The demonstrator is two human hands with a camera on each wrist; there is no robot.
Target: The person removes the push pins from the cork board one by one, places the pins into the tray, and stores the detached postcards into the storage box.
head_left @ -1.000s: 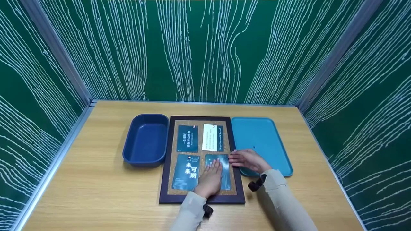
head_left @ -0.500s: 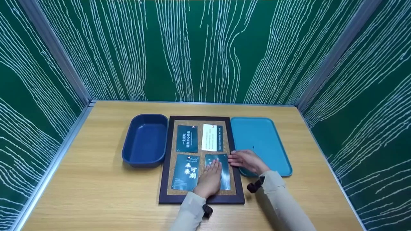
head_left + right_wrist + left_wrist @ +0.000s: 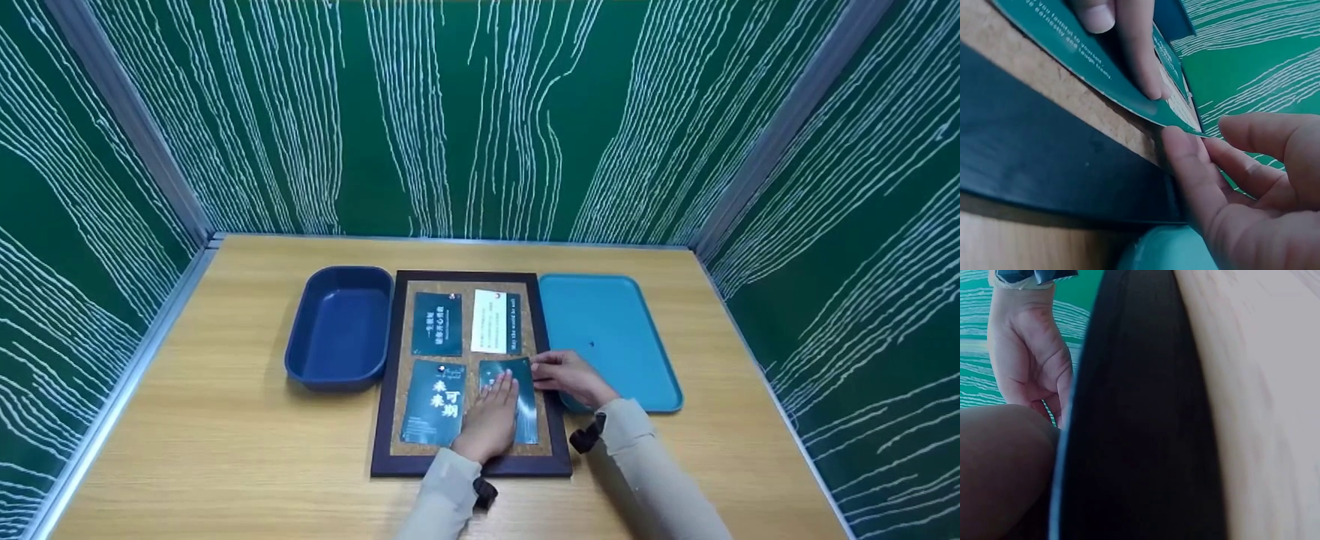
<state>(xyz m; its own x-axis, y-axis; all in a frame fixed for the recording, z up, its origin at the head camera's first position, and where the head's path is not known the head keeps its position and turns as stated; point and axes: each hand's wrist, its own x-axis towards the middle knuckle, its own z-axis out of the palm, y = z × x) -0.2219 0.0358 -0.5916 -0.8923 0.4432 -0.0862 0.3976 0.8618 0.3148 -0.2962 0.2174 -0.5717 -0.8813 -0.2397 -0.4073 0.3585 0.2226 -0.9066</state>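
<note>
A framed cork board lies on the table with several printed cards on it. My left hand rests with straight fingers on the lower-right teal card, covering its left part. At that card's upper-right corner, my right hand reaches in over the frame. In the right wrist view, the corner of the teal card sits between the thumb and fingers, its edge raised off the cork. A dark strip of the frame fills the left wrist view.
Left of the board stands a deep blue bin. A flat turquoise tray lies to the right, with a small dark item on it, partly behind the right hand. Other pinned cards include a teal one and a white-and-teal one.
My right hand has shifted slightly left, its fingers bending more at the card's upper-right corner, which has risen a little. The left hand stays in place.
</note>
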